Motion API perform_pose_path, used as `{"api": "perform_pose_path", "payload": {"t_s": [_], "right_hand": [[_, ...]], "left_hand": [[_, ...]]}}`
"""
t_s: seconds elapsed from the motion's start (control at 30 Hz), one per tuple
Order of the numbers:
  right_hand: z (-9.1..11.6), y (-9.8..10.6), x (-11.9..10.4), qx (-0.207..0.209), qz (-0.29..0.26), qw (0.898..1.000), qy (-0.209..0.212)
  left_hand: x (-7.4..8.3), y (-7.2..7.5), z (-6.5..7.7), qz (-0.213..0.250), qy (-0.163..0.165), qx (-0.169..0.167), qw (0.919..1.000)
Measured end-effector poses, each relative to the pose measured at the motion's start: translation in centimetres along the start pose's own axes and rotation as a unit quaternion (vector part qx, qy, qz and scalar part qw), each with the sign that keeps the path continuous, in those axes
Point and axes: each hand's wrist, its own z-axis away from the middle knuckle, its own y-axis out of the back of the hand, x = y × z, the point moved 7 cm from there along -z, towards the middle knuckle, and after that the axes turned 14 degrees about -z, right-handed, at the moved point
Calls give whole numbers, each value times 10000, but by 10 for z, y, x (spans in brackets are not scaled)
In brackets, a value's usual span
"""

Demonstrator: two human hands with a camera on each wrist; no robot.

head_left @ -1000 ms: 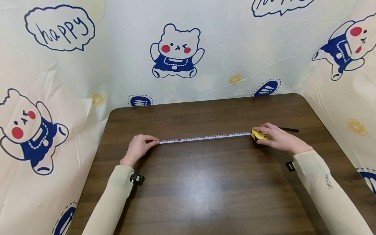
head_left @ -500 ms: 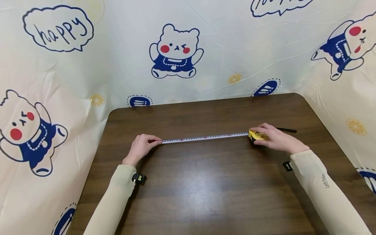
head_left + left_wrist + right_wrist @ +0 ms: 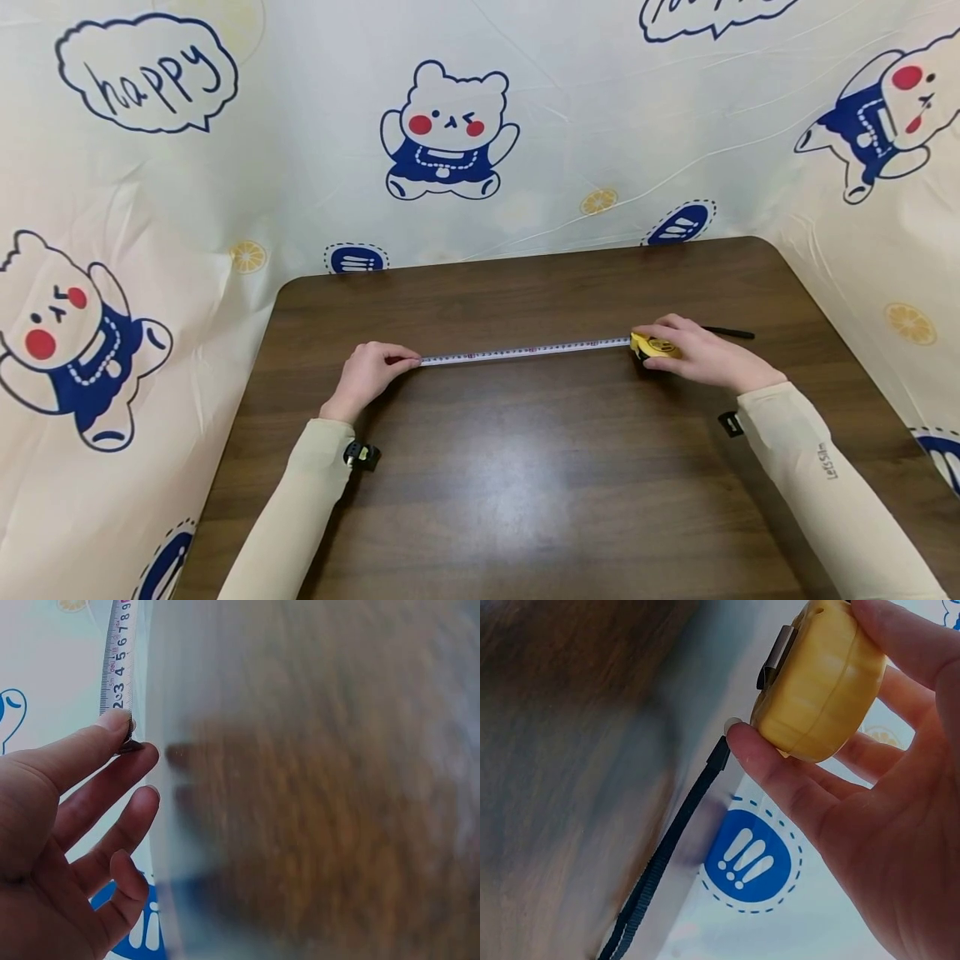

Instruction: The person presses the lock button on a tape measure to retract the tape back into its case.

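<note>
Brown table point(image 3: 495, 508) fills the lower middle of the frame. Left grip point(image 3: 367, 379), left of centre, pinches the end of the white tape blade point(image 3: 525, 351), presumably to stop it drawing back. Right grip point(image 3: 701, 357), right of centre, curls round the yellow case point(image 3: 654, 346), likely anchoring the other end; blade runs nearly straight between. Black strap point(image 3: 729, 332) lies just beyond the right grip. Printed cloth point(image 3: 577, 108) hangs across the top, apparently as backdrop.

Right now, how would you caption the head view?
Left hand pinches the end of the white tape; right hand grips its yellow case.
</note>
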Motion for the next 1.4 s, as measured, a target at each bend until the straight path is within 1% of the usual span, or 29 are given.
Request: {"api": "perform_pose_path", "payload": {"t_s": [0.5, 0.8, 1.0, 1.27, 1.4], "right_hand": [[-3, -2, -7, -40, -20, 10000, -35], [-6, -5, -9, -72, -59, 9999, -81], [-8, -7, -13, -135, -126, 9998, -105], [-10, -7, -18, -114, -96, 9999, -83], [-11, -8, -20, -118, -81, 9999, -97]], "left_hand": [[12, -2, -2, 112, -136, -69, 9998], [16, -4, -3, 116, -100, -142, 9998], [19, -2, -5, 103, -130, -136, 9998], [23, 2, -7, 84, -85, -168, 9998], [25, 1, -8, 76, -121, -110, 9998]]}}
